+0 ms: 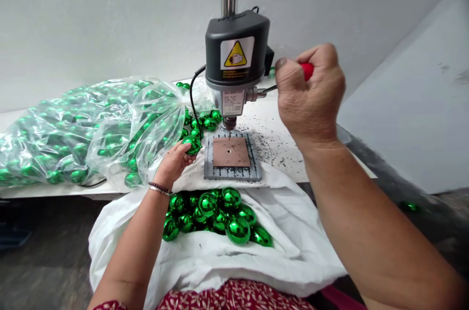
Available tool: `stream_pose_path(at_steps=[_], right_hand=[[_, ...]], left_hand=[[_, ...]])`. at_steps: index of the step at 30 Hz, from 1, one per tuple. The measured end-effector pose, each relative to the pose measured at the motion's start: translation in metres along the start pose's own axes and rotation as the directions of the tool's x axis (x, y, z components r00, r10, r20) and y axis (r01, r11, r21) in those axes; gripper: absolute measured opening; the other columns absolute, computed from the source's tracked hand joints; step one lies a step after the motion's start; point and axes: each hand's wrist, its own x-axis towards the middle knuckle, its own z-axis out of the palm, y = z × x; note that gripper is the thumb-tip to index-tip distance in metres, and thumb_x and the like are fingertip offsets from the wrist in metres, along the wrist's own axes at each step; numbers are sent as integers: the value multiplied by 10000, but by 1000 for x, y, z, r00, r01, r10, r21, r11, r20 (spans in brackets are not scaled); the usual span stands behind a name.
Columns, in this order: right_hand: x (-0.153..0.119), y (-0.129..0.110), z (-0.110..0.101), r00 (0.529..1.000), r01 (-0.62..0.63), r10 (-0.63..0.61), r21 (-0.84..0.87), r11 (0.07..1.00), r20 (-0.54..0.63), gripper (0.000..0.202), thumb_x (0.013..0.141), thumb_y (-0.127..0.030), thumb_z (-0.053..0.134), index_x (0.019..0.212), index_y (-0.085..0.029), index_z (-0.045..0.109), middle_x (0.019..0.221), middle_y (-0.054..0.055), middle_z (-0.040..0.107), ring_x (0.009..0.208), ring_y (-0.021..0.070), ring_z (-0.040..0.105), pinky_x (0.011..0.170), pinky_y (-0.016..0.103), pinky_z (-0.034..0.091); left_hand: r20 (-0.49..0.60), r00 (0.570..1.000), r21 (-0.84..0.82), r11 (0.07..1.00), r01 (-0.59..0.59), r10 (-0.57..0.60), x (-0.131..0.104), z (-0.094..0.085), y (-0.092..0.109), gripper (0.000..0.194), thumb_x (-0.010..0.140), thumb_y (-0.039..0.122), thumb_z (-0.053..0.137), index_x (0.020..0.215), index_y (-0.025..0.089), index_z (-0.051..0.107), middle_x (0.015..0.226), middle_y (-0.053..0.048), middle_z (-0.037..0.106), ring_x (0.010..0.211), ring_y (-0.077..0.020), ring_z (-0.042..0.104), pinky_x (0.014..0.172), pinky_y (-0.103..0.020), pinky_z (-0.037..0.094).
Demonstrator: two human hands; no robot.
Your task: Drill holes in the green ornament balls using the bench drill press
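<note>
Between the fingers of my left hand (174, 161) is a shiny green ball (191, 145), held just left of the drill press base. My right hand (311, 92) is wrapped round the red-knobbed feed lever (307, 71) of a small grey drill press (236, 51). The drill bit (229, 135) points down over a brown square board (230, 152) with a small hole, which lies on the slotted metal base plate (256, 173). Several more green balls (220, 217) rest in a white cloth sack (286, 256) across my lap.
On the left of the white table (289, 161) lies a large clear plastic bag (73, 139) full of green balls. Loose green balls (210, 124) sit behind my left hand. Dark shavings (274, 139) are scattered right of the base. A black cable (192, 99) hangs beside the drill press.
</note>
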Motion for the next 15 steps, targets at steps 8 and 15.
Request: stream_pose_path(at_steps=[8, 15], right_hand=[[-3, 3, -1, 1000, 10, -10, -31, 999, 7, 267, 858, -330, 580, 746, -194, 380, 597, -69, 345, 563, 47, 330, 631, 217, 355], [-4, 12, -1, 994, 104, -103, -18, 994, 24, 289, 893, -440, 502, 777, -201, 388, 635, -46, 396, 582, 48, 391, 623, 210, 389]], left_hand=[[151, 979, -121, 981, 153, -134, 1, 40, -8, 369, 691, 343, 709, 998, 171, 602, 823, -14, 670, 621, -92, 617, 516, -188, 409], [139, 990, 185, 981, -51, 25, 18, 66, -19, 473, 672, 355, 739, 1084, 162, 607, 845, 2, 635, 590, -69, 531, 532, -193, 438]])
